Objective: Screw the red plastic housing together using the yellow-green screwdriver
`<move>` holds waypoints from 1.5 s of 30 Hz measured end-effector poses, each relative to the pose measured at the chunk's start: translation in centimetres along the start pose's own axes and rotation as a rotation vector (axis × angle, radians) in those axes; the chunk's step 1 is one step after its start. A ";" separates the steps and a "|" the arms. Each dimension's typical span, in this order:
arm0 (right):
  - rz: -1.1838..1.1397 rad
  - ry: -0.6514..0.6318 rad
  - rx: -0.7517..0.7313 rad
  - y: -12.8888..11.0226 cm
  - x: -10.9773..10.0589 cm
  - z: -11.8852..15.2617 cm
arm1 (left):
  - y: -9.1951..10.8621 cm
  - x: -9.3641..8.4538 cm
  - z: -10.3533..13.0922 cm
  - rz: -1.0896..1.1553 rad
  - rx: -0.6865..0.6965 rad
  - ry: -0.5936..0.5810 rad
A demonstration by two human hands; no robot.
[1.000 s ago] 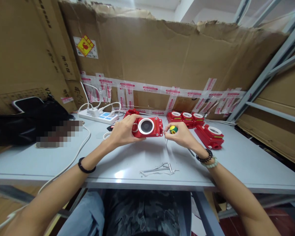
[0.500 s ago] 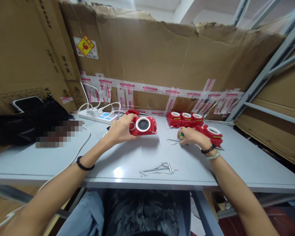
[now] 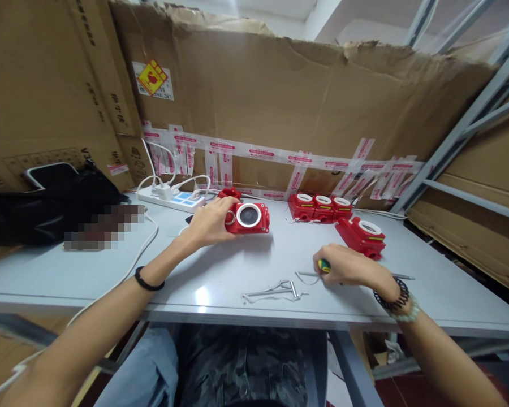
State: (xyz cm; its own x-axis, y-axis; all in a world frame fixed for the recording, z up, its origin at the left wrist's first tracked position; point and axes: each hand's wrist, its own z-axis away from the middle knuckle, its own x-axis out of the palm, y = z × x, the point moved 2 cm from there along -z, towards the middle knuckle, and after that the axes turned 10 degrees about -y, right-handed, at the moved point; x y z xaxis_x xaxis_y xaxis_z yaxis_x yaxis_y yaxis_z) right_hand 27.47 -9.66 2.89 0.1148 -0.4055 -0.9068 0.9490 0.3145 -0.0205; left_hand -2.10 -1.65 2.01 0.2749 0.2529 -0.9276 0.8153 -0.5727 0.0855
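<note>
My left hand is closed round the left end of a red device with a white ring and dark round window, tilted up over the table. My right hand is closed round a green and yellow handle; a thin metal rod shows beyond the wrist and another metal piece at the fingers. A separate red device lies behind my right hand. Metal parts with thin strands lie near the front edge, between the hands.
Three red devices stand in a row at the back. A white power strip with cables is at back left, beside a black bag and phone. Cardboard walls the table; metal shelving stands right.
My right hand has moved toward the front edge and slightly right with the green and yellow handle, away from the separate red device. My left hand and its device have barely moved.
</note>
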 end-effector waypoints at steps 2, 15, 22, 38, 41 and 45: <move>-0.005 -0.009 -0.027 -0.7 0.4 1.2 | 0.0 0.1 0.0 -0.003 0.001 0.000; -0.061 -0.111 -0.134 -1.0 -1.6 0.7 | 0.3 0.0 0.1 0.023 -0.016 -0.045; -0.049 -0.055 -0.157 -1.9 -2.4 1.2 | 0.2 0.1 0.0 0.045 0.002 -0.046; -1.508 0.961 -0.760 -6.6 -8.4 -2.6 | 2.4 1.3 0.5 0.115 0.110 -0.262; -1.568 0.900 -0.751 -7.0 -7.7 -3.3 | 2.9 1.6 0.5 0.118 0.116 -0.292; -1.599 0.909 -0.764 -7.2 -7.1 -3.9 | 3.0 1.5 0.6 0.167 0.112 -0.312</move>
State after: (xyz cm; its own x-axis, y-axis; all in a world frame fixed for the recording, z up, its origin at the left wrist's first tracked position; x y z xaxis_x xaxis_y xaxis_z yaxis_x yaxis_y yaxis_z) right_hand 18.69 -5.70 7.88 -0.9475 -0.2414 0.2098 -0.3078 0.5100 -0.8032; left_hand 0.47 -3.49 0.69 0.2167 -0.0915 -0.9719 0.7066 -0.6723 0.2208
